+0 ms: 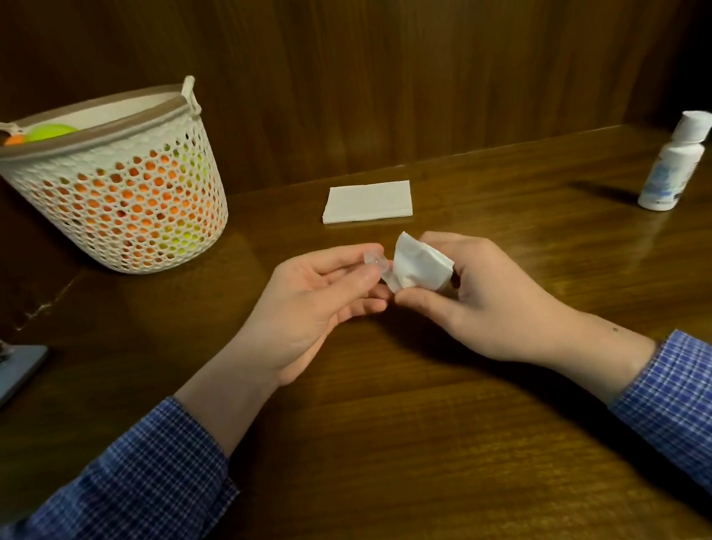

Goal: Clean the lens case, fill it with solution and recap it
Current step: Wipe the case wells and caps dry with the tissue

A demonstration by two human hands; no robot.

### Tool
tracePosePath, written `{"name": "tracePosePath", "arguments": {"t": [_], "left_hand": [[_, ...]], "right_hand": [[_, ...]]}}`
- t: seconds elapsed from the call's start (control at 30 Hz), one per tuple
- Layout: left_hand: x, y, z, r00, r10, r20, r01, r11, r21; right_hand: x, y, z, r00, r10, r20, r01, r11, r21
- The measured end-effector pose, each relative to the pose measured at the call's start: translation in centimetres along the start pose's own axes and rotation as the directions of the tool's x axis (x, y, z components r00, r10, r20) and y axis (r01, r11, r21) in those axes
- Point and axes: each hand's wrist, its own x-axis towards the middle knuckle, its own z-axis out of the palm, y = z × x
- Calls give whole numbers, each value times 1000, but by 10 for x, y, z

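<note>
While the left hand (318,299) pinches a small clear plastic lens case (374,261) above the glossy brown wooden table (405,459), the right hand (477,298) grips a crumpled white tissue (420,266) touching it. Far right stands a white plastic solution bottle (674,164); a folded white napkin (367,202) lies beyond.

glossy varnished wood on the table (405,459), grain running across it and light glinting near its right edge, with darker, duller wood panelling (369,53) rising behind the back edge. the left hand (318,303) pinches a clear, shiny plastic lens case (374,261) and the right hand (477,298) bunches soft, matt white tissue (420,266), while a flat folded paper napkin (366,202) looks just as matt. smooth white plastic on the solution bottle (672,169) by the right edge, perforated matt plastic on the basket (134,211) at the back-left corner, and woven checked cloth on the sleeves (129,500).
</note>
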Motion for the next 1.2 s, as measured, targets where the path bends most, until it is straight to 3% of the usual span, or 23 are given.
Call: {"name": "tracePosePath", "arguments": {"t": [0.17, 0.33, 0.47, 0.6, 0.8, 1.07, 1.2], "left_hand": [[2, -2, -1, 1000, 24, 13, -24, 997, 71], [4, 2, -5, 999, -37, 19, 39, 989, -145], [3, 1, -5, 994, -59, 87, 73, 983, -168], [3, 0, -6, 993, -65, 94, 79, 985, -154], [4, -5, -6, 992, -103, 76, 110, 990, -93], [2, -7, -5, 987, -118, 108, 122, 992, -33], [4, -2, -4, 979, -162, 126, 170, 984, -55]], "right_hand": [[0, -1, -3, 984, 145, 103, -164, 964, 208], [3, 4, -15, 959, 280, 48, -263, 815, 517], [-1, 0, -8, 995, -12, -100, 33, 976, 214], [-3, 0, -2, 979, -186, -87, 191, 980, 53], [-5, 2, 3, 992, -119, 39, 114, 987, 110], [-5, -4, 5, 994, -92, 61, 87, 993, 79], [-2, -6, -5, 988, 86, 127, -119, 951, 284]]}}
